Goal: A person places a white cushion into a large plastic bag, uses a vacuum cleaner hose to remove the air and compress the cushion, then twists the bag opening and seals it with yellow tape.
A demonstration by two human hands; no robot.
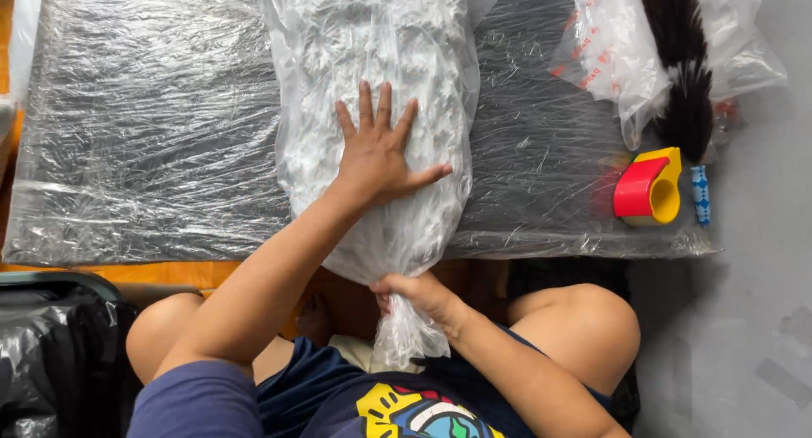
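Starting at the left, a black bag [51,353] sits by the person's knee, and the wrapped dark board [152,125] has bare open surface out to its left edge. At the middle, the left hand [381,155] lies flat, fingers spread open, on the clear plastic bag of white material [372,66], whose lower end hangs over the board's near edge, where the right hand [419,294] has its fingers closed around the twisted neck. Crowding the right edge are a crumpled plastic bag [609,57], a dark feather duster [685,74] and a red-and-yellow tape dispenser [647,188], with grey floor [761,277] beyond.
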